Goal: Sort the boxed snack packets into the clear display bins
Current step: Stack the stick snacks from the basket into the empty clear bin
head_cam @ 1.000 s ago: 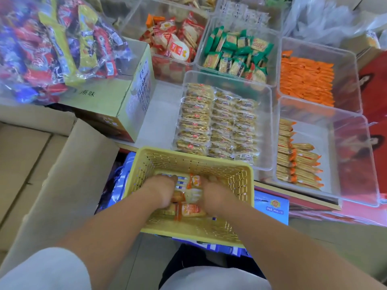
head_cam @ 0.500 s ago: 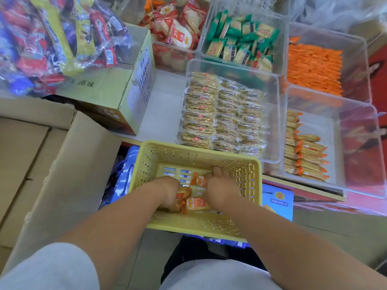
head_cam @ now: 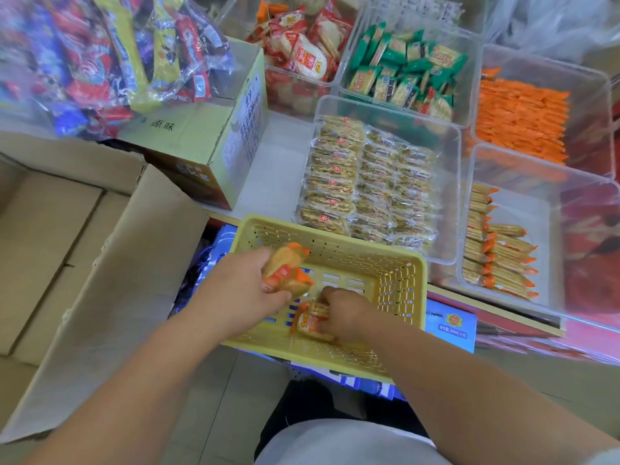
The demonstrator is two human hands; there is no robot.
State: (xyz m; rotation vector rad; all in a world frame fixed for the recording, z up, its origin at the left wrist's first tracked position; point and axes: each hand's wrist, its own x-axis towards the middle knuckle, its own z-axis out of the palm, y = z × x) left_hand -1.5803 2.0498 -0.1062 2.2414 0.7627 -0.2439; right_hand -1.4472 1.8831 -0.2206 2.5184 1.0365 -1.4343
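Right hand (head_cam: 342, 313) low in yellow basket (head_cam: 399, 273), fingers grasping orange-ended packets (head_cam: 312, 322) on the basket floor. Left hand (head_cam: 241, 290) over the basket's left side, fingers grasping more packets (head_cam: 285, 268). Beyond, on the worktop (head_cam: 268, 182), clear bin (head_cam: 553, 250) at far right with matching packets (head_cam: 496, 256) in rows.

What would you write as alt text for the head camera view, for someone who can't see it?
The person's left hand holds orange-ended snack packets above a yellow basket, while the right hand grips more packets on its floor. Beyond, a clear bin at near right holds matching packets, among other bins of sorted snacks.
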